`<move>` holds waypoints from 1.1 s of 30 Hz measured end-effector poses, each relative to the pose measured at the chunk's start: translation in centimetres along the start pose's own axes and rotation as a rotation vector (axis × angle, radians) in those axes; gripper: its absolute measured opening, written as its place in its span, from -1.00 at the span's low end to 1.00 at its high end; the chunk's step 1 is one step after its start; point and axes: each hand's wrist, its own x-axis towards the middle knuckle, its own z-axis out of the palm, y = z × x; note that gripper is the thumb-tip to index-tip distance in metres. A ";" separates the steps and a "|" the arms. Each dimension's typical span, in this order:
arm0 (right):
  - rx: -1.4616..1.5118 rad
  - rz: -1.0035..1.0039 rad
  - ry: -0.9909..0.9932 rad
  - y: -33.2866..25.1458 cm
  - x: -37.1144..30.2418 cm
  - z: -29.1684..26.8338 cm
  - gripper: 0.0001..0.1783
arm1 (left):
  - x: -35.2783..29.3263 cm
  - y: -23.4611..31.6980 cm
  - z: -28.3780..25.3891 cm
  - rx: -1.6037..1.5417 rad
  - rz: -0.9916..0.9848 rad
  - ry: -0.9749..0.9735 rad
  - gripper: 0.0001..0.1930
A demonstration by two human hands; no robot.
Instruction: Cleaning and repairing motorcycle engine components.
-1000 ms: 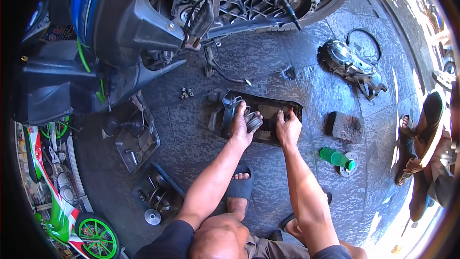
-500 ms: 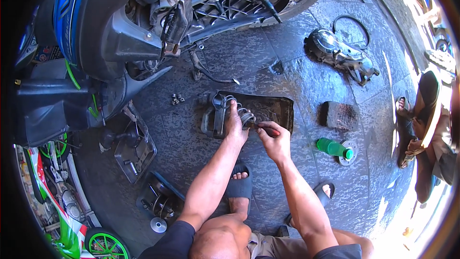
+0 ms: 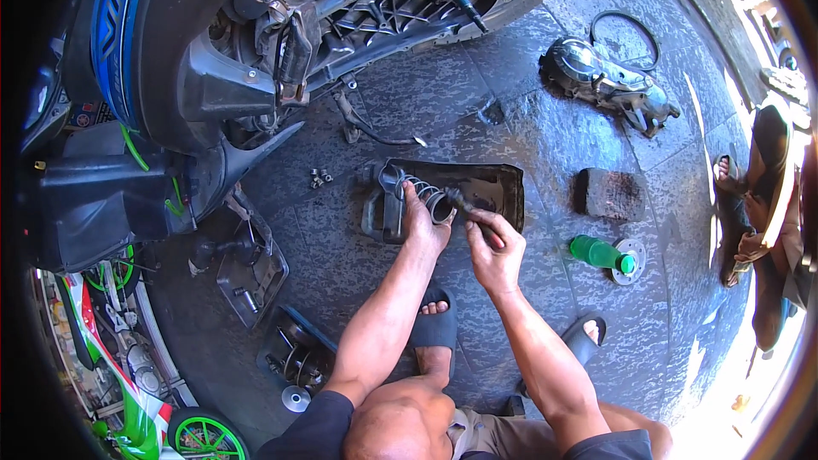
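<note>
Over a black rectangular tray (image 3: 516, 196) on the floor, my left hand (image 3: 422, 220) is closed around a metal coil spring (image 3: 416, 185) with a ring-shaped end facing right. My right hand (image 3: 496, 254) grips a small brush (image 3: 464, 204), its dark head close to the spring's ring end. Whether the brush touches the ring is hard to tell. Part of the brush handle is hidden by my fingers. Dark wet residue shows inside the tray.
A scooter with an opened engine case (image 3: 400, 25) stands ahead. To the right are a removed cover (image 3: 609, 85), a belt (image 3: 626, 15), a block (image 3: 612, 193), a green bottle (image 3: 596, 251) and a metal disc (image 3: 632, 262). A parts tray (image 3: 256, 277) lies left. Another person's foot (image 3: 724, 169) is far right.
My right hand has shifted slightly down and right, and the brush has turned so its head points up-left at the ring. The spring stays in my left hand, its ring end more exposed.
</note>
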 end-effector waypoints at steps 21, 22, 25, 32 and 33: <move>-0.589 0.005 -0.135 3.0 2.0 -1.8 -0.86 | 1.2 1.1 -1.8 0.329 0.141 -0.305 -0.31; -0.696 0.063 -0.218 4.1 2.3 -2.2 -0.85 | 1.3 0.6 -1.9 0.355 0.141 -0.329 -0.28; -0.627 0.173 -0.222 3.7 3.3 -2.0 -0.84 | 1.7 0.2 -1.9 0.415 0.158 -0.295 -0.27; 0.243 0.491 -0.213 -0.1 3.2 -0.6 -0.83 | 3.7 -0.5 -2.9 0.728 0.547 -0.298 -0.55; 0.218 0.482 -0.199 -0.2 3.2 -0.6 -0.83 | 3.5 -0.5 -2.6 0.726 0.547 -0.298 -0.55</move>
